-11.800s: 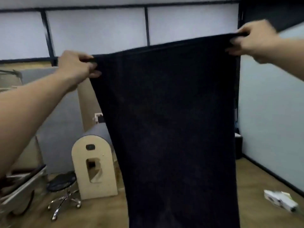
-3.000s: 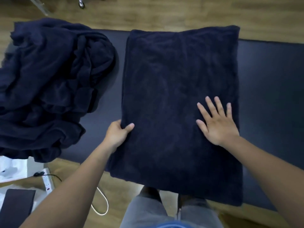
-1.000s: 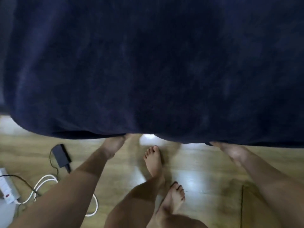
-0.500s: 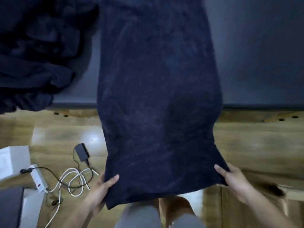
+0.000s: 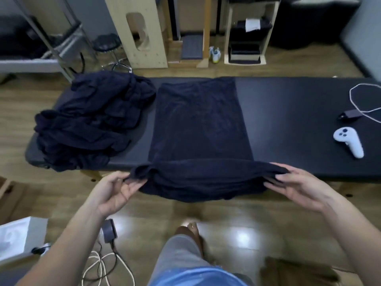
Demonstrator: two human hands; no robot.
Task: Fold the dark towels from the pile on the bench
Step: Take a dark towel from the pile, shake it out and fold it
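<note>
A dark navy towel lies lengthwise across the black bench, its near end hanging over the front edge. My left hand pinches the near left corner of that end. My right hand holds the near right corner between thumb and fingers. Both corners are lifted just in front of the bench edge, with the cloth sagging between them. The pile of crumpled dark towels sits on the bench's left end, beside the spread towel.
A white handheld controller and a charger with a white cable lie on the bench's right part. Cables and an adapter are on the wooden floor by my feet. A stool and wooden frames stand behind the bench.
I have stepped back and raised my view. The towel's near end, held low below the bench edge before, is now lifted to bench height in both hands.
</note>
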